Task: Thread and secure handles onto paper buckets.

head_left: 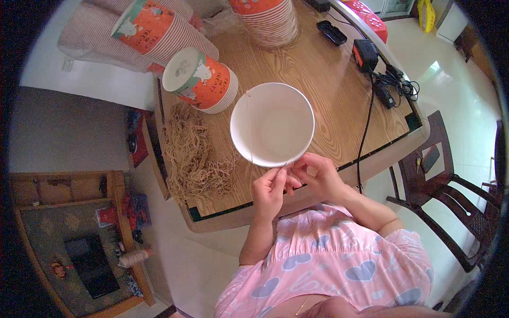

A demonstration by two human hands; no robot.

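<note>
A white paper bucket [286, 119] stands on the wooden table in front of me, its open mouth facing up. A thin tan string [251, 127] crosses its mouth from the far rim to the near rim. At the near rim, my left hand [269, 190] and my right hand [322, 177] meet with fingertips pinched together. Both appear closed on the string's near end, which the fingers mostly hide. Left of the bucket lies a loose heap of tan strings [193, 159].
Upside-down printed orange buckets [212, 85] stand stacked at the far left, beside a taller nested stack [159, 34]. Another stack [268, 24] stands at the back. An orange-black charger [366, 55] with black cables lies at right. A dark chair [445, 185] stands beyond the table.
</note>
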